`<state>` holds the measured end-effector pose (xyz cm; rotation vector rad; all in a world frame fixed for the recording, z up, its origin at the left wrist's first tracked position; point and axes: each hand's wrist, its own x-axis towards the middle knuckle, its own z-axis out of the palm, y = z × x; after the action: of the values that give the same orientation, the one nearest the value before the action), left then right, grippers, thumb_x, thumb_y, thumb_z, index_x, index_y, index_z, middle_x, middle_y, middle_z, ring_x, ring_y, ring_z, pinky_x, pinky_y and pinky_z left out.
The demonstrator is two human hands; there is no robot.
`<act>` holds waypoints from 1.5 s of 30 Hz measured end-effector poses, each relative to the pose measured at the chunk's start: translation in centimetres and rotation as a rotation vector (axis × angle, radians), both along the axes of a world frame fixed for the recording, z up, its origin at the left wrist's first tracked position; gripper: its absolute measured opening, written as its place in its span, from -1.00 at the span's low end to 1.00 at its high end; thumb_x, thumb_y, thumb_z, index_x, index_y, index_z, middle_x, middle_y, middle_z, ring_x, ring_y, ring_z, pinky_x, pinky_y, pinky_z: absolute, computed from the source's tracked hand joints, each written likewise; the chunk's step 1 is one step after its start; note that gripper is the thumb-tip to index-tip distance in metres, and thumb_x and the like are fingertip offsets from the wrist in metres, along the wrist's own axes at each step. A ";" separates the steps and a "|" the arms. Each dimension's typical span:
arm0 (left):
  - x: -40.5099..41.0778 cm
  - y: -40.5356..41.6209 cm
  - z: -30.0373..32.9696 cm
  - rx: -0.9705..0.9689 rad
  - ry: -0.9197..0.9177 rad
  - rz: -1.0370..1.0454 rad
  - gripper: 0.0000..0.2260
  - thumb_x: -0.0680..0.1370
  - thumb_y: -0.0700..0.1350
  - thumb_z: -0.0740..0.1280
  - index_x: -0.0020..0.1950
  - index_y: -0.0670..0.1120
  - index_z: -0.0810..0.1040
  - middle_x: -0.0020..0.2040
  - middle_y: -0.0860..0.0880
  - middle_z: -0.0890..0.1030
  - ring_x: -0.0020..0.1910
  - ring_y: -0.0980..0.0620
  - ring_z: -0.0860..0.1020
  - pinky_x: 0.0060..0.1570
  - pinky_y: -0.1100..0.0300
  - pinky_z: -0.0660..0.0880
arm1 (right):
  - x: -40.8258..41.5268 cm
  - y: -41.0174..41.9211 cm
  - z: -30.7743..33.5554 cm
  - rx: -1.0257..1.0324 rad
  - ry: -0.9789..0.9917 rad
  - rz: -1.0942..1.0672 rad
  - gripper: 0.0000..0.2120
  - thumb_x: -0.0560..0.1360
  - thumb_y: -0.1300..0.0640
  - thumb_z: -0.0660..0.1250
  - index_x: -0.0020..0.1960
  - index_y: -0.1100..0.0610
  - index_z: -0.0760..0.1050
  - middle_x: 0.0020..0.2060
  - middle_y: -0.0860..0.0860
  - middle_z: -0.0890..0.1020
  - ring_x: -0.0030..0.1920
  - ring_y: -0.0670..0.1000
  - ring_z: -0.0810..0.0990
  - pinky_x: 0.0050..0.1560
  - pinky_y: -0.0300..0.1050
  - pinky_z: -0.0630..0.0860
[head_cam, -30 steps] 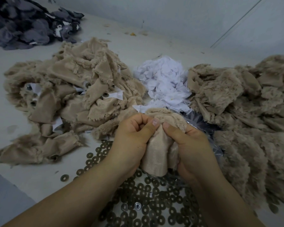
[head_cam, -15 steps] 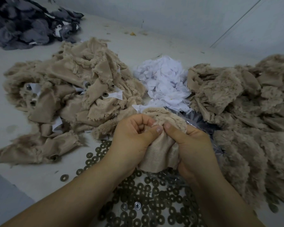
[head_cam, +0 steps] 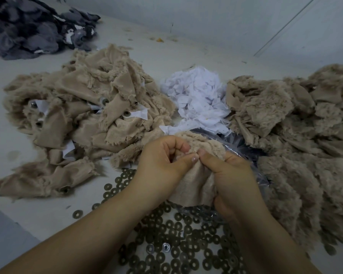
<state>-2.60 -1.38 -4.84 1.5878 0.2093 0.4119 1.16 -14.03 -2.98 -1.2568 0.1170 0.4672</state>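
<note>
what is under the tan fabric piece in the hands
Dark washers lie on the table below the fabric, with clear plastic showing at its edge. The left hand and right hand pinch it; anything inside the fold is covered.

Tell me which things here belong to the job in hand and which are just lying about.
In hand: the beige plush piece, gripped by the left hand and right hand; likely also the metal washers beneath and the white scraps.
Lying about, untouched: the left beige pile, the right beige pile, the grey fabric pile far left.
</note>
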 end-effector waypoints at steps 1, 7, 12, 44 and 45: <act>0.0 0.1 0.0 -0.018 0.000 -0.012 -0.82 0.43 -0.30 0.50 -0.22 -0.04 0.60 -0.34 -0.03 0.60 -0.34 0.06 0.52 -0.31 0.19 0.54 | 0.0 0.0 0.0 0.002 0.006 0.011 -0.86 0.54 0.24 0.38 -0.02 0.29 0.67 -0.14 0.21 0.74 -0.11 0.14 0.75 -0.20 -0.10 0.68; 0.0 0.6 0.2 -0.247 0.023 -0.115 -0.87 0.37 -0.25 0.52 -0.27 -0.04 0.64 -0.35 -0.05 0.60 -0.35 0.08 0.55 -0.32 0.27 0.54 | 0.0 0.4 -0.1 0.007 0.079 0.026 -0.78 0.56 0.22 0.36 0.12 0.35 0.58 -0.08 0.26 0.72 -0.04 0.22 0.73 0.06 0.15 0.64; 0.0 0.7 0.7 -0.548 0.060 -0.249 -0.96 0.33 -0.26 0.43 -0.24 -0.18 0.62 -0.30 -0.12 0.64 -0.32 0.05 0.61 -0.28 0.24 0.58 | 0.3 0.1 -0.1 0.087 0.054 0.058 -0.78 0.56 0.23 0.33 0.16 0.30 0.60 0.00 0.24 0.71 0.04 0.21 0.71 0.11 0.14 0.61; 0.0 0.9 1.0 -0.730 0.111 -0.282 -0.93 0.35 -0.22 0.43 -0.29 -0.22 0.60 -0.34 -0.12 0.62 -0.36 0.04 0.61 -0.32 0.21 0.59 | 0.2 0.1 0.4 0.204 0.235 0.300 -0.68 0.61 0.16 0.21 0.27 0.28 0.56 0.15 0.23 0.67 0.17 0.19 0.66 0.15 0.06 0.62; 0.1 0.9 1.1 -0.746 0.118 -0.282 -0.93 0.34 -0.22 0.43 -0.31 -0.21 0.60 -0.35 -0.11 0.61 -0.37 0.04 0.61 -0.32 0.21 0.59 | 0.2 0.2 0.3 0.214 0.249 0.304 -0.67 0.60 0.16 0.21 0.28 0.27 0.56 0.16 0.23 0.66 0.18 0.20 0.65 0.15 0.07 0.61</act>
<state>-2.53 -0.46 -3.79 0.8850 0.1947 0.0023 1.34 -13.86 -2.66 -1.0054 0.0834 0.8767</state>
